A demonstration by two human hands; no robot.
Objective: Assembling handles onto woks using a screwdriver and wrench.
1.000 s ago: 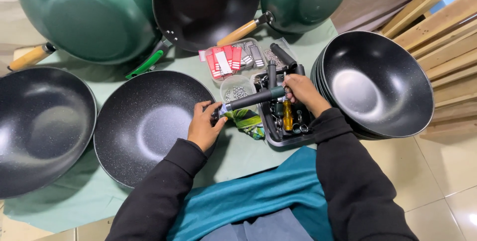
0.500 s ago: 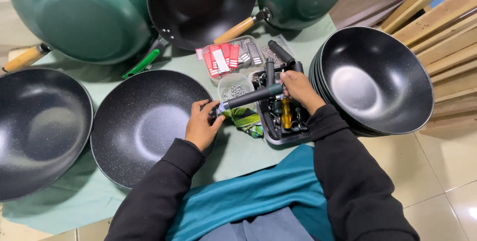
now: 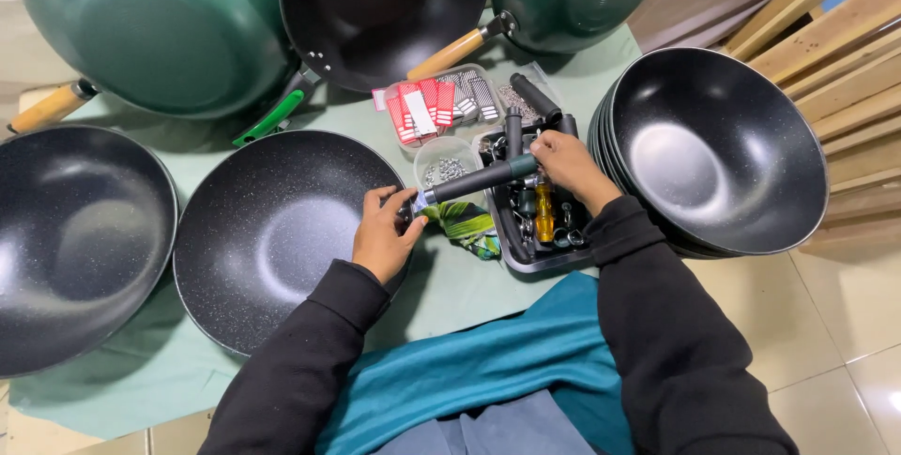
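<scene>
From where I watch, my right hand is closed around the far end of a dark pan handle, which lies slanting across the gap between both hands. My left hand pinches the handle's metal end at the rim of the black speckled wok directly in front of me; the fingers are curled shut there (whether they also hold a screw I cannot tell, it is too small).

Just under the handle sits a small clear tub with little metal pieces in it, and a crumpled green patterned bag lies beside my left thumb. Below my right hand is a black tray holding a yellow-handled screwdriver and more dark handles. Behind the tub lie red and white packets.

To the right stands a stack of black woks, touching the tray's side. Another black wok lies at far left. Along the top of the pale green cloth, green woks with wooden handles lean around a dark one.
</scene>
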